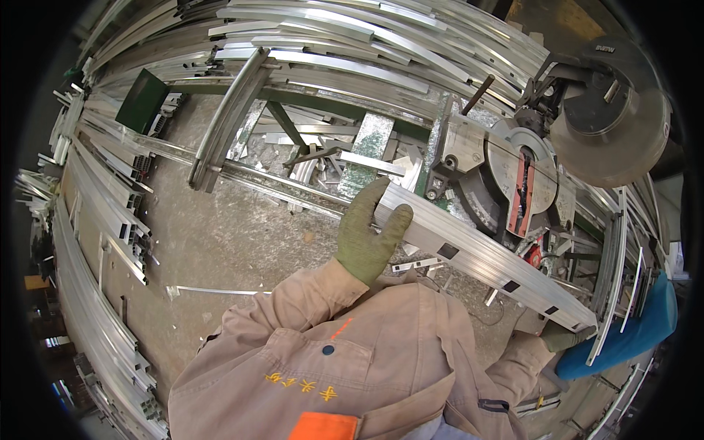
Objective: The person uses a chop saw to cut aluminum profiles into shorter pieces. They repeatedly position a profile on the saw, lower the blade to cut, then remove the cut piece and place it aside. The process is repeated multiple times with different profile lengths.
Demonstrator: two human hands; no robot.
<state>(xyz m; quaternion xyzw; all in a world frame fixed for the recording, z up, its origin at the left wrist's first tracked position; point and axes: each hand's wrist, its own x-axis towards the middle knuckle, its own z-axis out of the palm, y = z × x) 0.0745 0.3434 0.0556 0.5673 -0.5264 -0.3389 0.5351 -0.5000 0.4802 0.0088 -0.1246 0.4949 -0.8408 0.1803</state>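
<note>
A silver aluminium profile (477,253) with several dark rectangular cut-outs along it lies slantwise in front of me, its left end farther off. At that left end is my left hand (369,238) in a green glove, closed on it, thumb on the near face and a finger at the end. My right hand (561,337), gloved too, is at the near right end; its fingers are mostly hidden by the profile, but it appears to grip it. Just beyond the profile stands a mitre saw (524,172), its large round blade (610,136) raised at the right.
A green metal frame bench (282,121) with rails runs left from the saw, with offcuts below. Long aluminium profiles (352,29) are stacked behind and at the left (92,271). Blue material (634,334) lies at my right. A thin strip (220,291) is on the floor.
</note>
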